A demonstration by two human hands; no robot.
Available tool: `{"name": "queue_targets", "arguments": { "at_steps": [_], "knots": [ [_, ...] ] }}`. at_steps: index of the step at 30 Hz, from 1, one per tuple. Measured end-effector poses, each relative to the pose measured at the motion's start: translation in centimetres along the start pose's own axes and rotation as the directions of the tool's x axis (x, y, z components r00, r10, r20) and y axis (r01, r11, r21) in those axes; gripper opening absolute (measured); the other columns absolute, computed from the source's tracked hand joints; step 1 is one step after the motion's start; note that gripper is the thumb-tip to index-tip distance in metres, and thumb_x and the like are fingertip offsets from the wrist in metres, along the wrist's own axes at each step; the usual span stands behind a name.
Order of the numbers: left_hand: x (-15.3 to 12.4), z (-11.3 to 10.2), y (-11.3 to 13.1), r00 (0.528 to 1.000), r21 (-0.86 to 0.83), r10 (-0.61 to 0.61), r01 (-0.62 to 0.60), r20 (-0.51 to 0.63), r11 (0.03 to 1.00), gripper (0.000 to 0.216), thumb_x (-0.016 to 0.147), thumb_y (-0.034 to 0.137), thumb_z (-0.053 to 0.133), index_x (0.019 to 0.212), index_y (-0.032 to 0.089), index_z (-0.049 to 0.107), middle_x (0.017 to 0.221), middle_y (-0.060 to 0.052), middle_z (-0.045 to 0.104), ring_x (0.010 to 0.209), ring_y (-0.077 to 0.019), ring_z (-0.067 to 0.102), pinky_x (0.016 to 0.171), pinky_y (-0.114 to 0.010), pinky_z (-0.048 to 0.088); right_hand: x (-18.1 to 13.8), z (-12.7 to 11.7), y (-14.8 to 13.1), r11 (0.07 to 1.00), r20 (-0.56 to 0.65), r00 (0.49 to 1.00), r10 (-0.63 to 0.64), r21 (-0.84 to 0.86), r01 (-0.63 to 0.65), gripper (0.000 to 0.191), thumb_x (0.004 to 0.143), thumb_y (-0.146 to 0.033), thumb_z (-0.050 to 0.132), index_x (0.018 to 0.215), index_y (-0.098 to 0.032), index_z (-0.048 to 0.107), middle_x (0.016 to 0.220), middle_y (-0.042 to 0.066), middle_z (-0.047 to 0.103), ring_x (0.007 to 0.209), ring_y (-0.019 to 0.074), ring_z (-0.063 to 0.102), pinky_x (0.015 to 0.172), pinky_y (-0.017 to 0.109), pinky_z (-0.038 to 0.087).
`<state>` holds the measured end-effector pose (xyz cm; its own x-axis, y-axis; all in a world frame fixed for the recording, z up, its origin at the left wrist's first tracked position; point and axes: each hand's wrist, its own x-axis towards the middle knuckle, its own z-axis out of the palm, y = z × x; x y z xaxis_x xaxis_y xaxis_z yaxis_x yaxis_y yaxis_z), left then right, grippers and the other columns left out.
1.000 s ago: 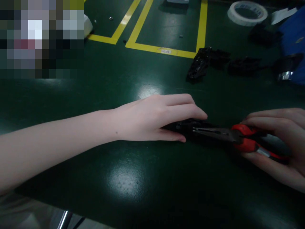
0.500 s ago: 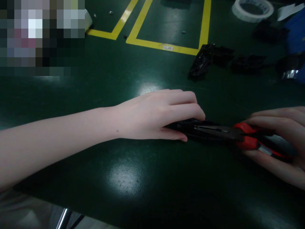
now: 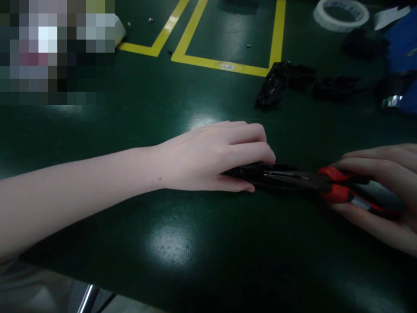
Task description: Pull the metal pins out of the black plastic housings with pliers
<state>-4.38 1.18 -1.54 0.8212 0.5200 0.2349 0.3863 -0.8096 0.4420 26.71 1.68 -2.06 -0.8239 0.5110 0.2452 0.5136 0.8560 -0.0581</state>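
Note:
My left hand [image 3: 224, 156] is closed around a dark black part [image 3: 252, 171] lying low over the green table, thumb on the near side and fingers on the far side. In my right hand [image 3: 384, 187], at the right edge, are red-handled long-nose pliers [image 3: 335, 184]. Their grey jaws [image 3: 286, 177] point left and lie against the black part, close to my left fingertips. Dark shadow hides the part's outline and what exactly the jaw tips grip.
Black parts [image 3: 272, 84] lie beyond my hands, with a roll of white tape [image 3: 341, 15] and a blue object [image 3: 402, 56] at the far right. Yellow tape lines [image 3: 224, 66] mark the green table [image 3: 130, 234]. Small metal pieces lie at the back.
Both hands and the pliers hold nearly the same pose. The whole view has shifted very slightly; nothing has been taken up or let go.

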Motion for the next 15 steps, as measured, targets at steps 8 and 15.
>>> {"name": "queue_targets", "arguments": {
  "at_steps": [8,15],
  "knots": [
    [-0.18,-0.09,0.23,0.997,-0.051,0.07,-0.069,0.02,0.996,0.021,0.092,0.021,0.049,0.111,0.015,0.056,0.119,-0.011,0.054,0.103,-0.0197,0.057,0.079,-0.029,0.051,-0.06,0.02,-0.03,1.0,-0.017,1.0,0.006,0.017,-0.006,0.034,0.082,-0.041,0.055,0.107,-0.018,0.052,0.094,0.009,0.057,0.082,0.0241,0.055,0.066,0.038,0.043],
    [-0.13,-0.09,0.12,0.997,-0.06,0.067,-0.064,0.042,0.996,0.021,0.091,0.02,0.05,0.112,0.017,0.055,0.119,-0.01,0.055,0.103,-0.0198,0.057,0.078,-0.028,0.051,-0.06,-0.2,-0.01,0.999,-0.013,1.0,0.017,0.032,-0.016,0.033,0.082,-0.041,0.056,0.106,-0.018,0.053,0.094,0.01,0.058,0.083,0.0239,0.056,0.067,0.038,0.044]
  ]
}}
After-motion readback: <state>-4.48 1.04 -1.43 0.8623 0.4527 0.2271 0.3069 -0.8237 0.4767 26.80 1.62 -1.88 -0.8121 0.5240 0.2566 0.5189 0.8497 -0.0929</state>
